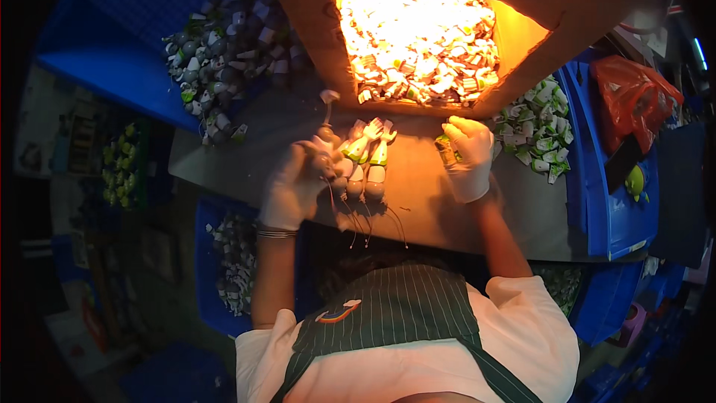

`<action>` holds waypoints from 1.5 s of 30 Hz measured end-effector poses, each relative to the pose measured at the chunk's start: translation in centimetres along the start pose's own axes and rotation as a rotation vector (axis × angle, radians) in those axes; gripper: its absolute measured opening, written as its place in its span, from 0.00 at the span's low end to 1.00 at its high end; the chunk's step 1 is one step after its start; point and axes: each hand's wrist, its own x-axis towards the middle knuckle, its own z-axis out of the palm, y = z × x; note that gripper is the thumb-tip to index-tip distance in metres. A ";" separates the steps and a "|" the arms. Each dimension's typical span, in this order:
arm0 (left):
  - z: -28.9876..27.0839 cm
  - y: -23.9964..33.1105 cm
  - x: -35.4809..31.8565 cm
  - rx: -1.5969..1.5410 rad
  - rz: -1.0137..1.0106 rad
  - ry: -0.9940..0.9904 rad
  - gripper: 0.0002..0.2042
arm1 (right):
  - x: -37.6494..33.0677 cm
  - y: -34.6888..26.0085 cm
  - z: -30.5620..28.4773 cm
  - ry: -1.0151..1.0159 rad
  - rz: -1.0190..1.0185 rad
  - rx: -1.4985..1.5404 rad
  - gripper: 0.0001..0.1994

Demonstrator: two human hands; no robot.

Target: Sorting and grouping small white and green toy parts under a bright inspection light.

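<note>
I think the thin dark cords (368,230) could tangle, because they lie loose and close together at the near ends of the white, green and grey arm-shaped plastic pieces (377,157) on the brownish table (421,216). Just beside these, the blurred, white-gloved left hand (289,188) bends its fingers around a grey rounded plastic piece (325,133). Well apart, the white-gloved right hand (470,155) closes its fingers on a small yellow-green object (446,151).
</note>
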 end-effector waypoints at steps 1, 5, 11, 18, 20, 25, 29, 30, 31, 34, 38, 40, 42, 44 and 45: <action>1.8 -1.2 0.0 0.086 -0.017 0.072 0.11 | 0.0 -0.7 0.4 -0.002 -0.003 0.008 0.15; 4.8 -3.0 -0.2 0.235 -0.235 0.037 0.12 | 1.5 -6.3 1.4 -0.179 0.613 0.940 0.19; 5.7 -5.3 -0.8 0.408 -0.357 0.103 0.18 | 1.4 -5.4 2.7 -0.544 0.837 1.378 0.18; 5.9 -5.1 -0.8 0.725 -0.089 0.153 0.19 | 1.9 -5.9 1.8 -0.512 0.970 1.365 0.09; 6.1 -5.2 -0.8 0.705 -0.023 0.212 0.20 | 2.2 -6.6 1.4 -0.524 1.015 1.386 0.09; 6.1 -5.1 -0.5 0.956 0.069 0.187 0.23 | 2.4 -8.1 0.8 -0.496 1.007 1.452 0.09; 5.9 -4.5 -0.5 1.418 0.371 0.055 0.21 | 3.2 -8.8 -0.1 -0.482 0.937 1.277 0.08; 6.1 -4.4 -0.6 1.403 0.326 0.075 0.20 | 3.3 -8.9 -0.2 -0.480 0.928 1.245 0.08; 6.2 -4.3 -0.6 1.388 0.281 0.094 0.20 | 3.2 -9.0 -0.2 -0.481 0.927 1.246 0.08; 5.7 -4.3 -0.5 1.538 0.330 0.106 0.22 | 2.7 -9.1 0.0 -0.450 0.799 1.169 0.08; 5.5 -3.8 -0.3 1.489 0.327 0.080 0.22 | 2.8 -9.0 0.1 -0.455 0.756 1.166 0.09; 5.4 -2.9 -0.3 1.308 -0.057 0.031 0.20 | 3.2 -8.9 -0.4 -0.511 0.773 1.201 0.10; 5.4 -3.1 -0.3 1.409 0.095 0.043 0.19 | 3.5 -8.8 -1.1 -0.722 0.943 1.242 0.14; 5.2 -3.4 -0.1 1.504 0.246 0.051 0.18 | 2.4 -8.5 -0.5 -0.748 0.971 1.419 0.15; 4.9 -3.7 0.0 1.565 0.318 0.053 0.19 | 2.0 -8.5 -0.3 -0.769 0.996 1.597 0.16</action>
